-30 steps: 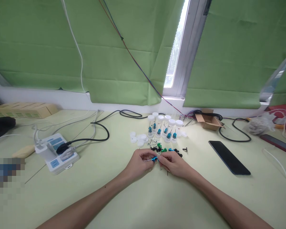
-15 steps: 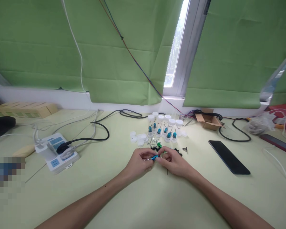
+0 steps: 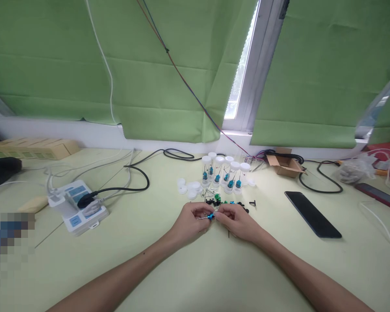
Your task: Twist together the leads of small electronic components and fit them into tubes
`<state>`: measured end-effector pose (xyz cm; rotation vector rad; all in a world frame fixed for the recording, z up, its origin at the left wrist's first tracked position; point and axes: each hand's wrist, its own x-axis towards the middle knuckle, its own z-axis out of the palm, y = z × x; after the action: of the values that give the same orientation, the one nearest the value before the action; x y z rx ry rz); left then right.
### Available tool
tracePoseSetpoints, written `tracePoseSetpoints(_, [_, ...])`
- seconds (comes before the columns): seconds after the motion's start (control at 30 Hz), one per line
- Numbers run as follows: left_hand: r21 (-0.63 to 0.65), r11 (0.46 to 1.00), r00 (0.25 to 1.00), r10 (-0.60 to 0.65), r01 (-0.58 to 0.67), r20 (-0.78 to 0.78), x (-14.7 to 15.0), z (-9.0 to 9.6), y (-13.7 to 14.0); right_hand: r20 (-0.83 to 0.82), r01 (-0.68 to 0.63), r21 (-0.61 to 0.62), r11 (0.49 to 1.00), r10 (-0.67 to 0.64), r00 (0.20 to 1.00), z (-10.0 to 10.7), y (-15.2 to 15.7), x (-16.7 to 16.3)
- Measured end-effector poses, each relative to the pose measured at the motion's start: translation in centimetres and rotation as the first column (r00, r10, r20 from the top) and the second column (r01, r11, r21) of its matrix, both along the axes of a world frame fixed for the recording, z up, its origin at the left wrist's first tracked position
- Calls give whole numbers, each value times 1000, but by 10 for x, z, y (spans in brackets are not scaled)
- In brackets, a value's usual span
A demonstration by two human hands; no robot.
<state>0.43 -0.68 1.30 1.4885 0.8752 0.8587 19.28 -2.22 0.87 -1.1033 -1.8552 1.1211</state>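
Observation:
Between the fingers of my left hand (image 3: 191,222) is a small blue piece with a thin metal rod (image 3: 210,216), the rod pointing left. My right hand (image 3: 235,220) pinches at the right end of this piece, its fingertips meeting the left ones; what exactly they grip there is hidden. Just beyond my hands lie small black and green parts (image 3: 217,198) and several thin metal pins (image 3: 210,192). Behind these stand several clear tubes with white caps (image 3: 219,173), each with a blue piece inside. Loose white caps (image 3: 192,190) lie to their left.
A black phone (image 3: 313,214) lies to the right. On the left sits a white power strip (image 3: 79,206) with plugs and cables. An open cardboard box (image 3: 286,167) is at the back, with black cables (image 3: 321,190) near it. Yellow boxes (image 3: 34,149) stand at the far left.
My right fingers have shifted slightly along the end of the blue piece and curled in more. My left hand keeps its hold, nearly still.

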Motion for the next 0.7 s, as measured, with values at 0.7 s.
tracePoseSetpoints(0.7, [-11, 1000, 999, 29, -29, 27, 0, 1, 2, 39, -21, -30, 999, 22, 999, 2, -1, 1])
